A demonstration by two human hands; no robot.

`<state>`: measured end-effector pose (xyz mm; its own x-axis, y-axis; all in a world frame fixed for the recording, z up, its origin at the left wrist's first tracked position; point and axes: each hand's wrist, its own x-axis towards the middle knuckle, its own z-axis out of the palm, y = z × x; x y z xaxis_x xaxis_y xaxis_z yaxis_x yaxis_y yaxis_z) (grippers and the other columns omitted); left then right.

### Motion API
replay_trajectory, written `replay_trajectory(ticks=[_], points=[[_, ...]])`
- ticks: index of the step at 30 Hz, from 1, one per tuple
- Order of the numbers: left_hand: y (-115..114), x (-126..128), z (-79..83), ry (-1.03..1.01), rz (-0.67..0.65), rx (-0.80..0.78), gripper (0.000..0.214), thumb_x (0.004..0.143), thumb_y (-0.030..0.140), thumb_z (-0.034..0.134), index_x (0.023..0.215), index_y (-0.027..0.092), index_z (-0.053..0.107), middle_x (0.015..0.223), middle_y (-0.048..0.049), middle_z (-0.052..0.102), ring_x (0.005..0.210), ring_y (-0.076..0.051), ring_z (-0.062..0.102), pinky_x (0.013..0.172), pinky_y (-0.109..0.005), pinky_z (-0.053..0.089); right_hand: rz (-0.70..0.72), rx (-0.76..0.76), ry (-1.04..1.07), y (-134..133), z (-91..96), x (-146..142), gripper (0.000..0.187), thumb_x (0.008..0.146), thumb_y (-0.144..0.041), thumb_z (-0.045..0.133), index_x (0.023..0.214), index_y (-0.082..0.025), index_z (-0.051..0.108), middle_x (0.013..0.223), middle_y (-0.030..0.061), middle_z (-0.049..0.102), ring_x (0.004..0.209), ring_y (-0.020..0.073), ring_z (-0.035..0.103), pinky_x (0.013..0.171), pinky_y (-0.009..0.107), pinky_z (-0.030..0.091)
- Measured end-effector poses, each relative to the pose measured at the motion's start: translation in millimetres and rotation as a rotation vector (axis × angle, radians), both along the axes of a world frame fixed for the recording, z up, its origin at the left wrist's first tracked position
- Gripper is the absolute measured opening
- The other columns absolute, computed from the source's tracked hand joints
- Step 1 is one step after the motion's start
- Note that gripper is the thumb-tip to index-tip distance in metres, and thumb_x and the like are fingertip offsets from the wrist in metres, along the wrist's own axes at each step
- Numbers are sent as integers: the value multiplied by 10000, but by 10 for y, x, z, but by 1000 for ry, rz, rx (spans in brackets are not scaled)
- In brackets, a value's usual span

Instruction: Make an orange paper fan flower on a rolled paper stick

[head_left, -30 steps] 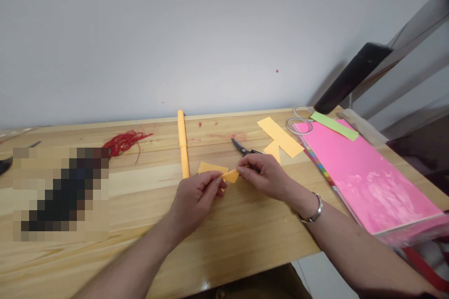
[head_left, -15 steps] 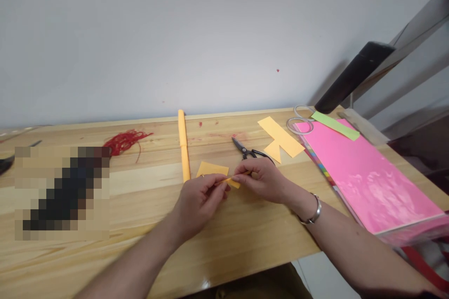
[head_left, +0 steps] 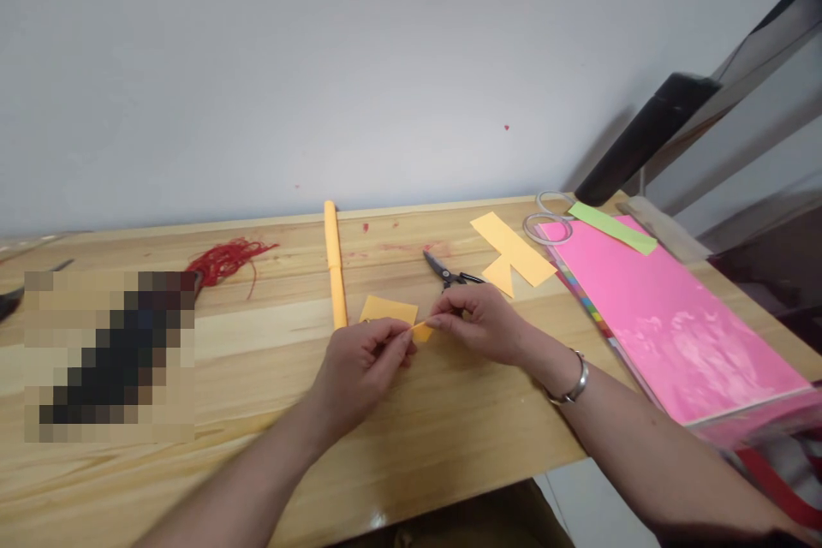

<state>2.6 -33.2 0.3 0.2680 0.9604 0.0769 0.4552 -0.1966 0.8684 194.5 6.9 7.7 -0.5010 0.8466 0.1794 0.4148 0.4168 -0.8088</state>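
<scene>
Head view: two bare hands meet over a wooden table (head_left: pixel 257 479), just nearer the wearer than a pair of black scissors (head_left: pixel 446 275), the landmark here. Between the hands, on the near side of the scissors, is a small piece of orange paper (head_left: pixel 421 331). The left hand (head_left: pixel 363 364) pinches one end between thumb and fingers; the right hand (head_left: pixel 481 325) pinches the other, in front of the scissors' handles. Both grips are narrow, closed on the paper, probably because so small a piece needs fingertip control from two sides. Whether it is folded is too small to tell.

Left of the scissors lie a flat orange piece (head_left: pixel 390 308), then an orange paper tube (head_left: pixel 334 261), and farther off, red threads (head_left: pixel 224 261). Right of them are orange offcuts (head_left: pixel 514 250) and, beyond, pink sheets (head_left: pixel 674 317) with a green strip (head_left: pixel 613 229) across their far end. The scissors lie close by, perhaps to be handy.
</scene>
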Motion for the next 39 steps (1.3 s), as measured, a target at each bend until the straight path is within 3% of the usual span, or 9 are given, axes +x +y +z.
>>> replay_trajectory(ticks=[10,21,39], points=[[6,-7,13,-99,19,-81,171,815,241,505,766,187,659,661,2,684,590,-126,627,560,-214,504,-19,22,2,25,23,33,112,778,-180,593,679,-140,625,576,-24,570,532,70,464,496,170,339],[-7,18,-10,20,-86,-39,188,827,285,506,795,197,669,649,2,677,588,-129,616,544,-208,465,112,72,-57,-28,20,-15,127,793,-194,589,685,-138,628,599,-6,602,563,82,497,535,179,365],[24,-28,11,-55,60,-41,151,802,243,528,744,203,661,673,4,693,594,-129,634,566,-219,511,-11,1,-18,57,29,114,177,813,-248,551,682,-139,600,572,-18,526,532,76,429,497,186,343]])
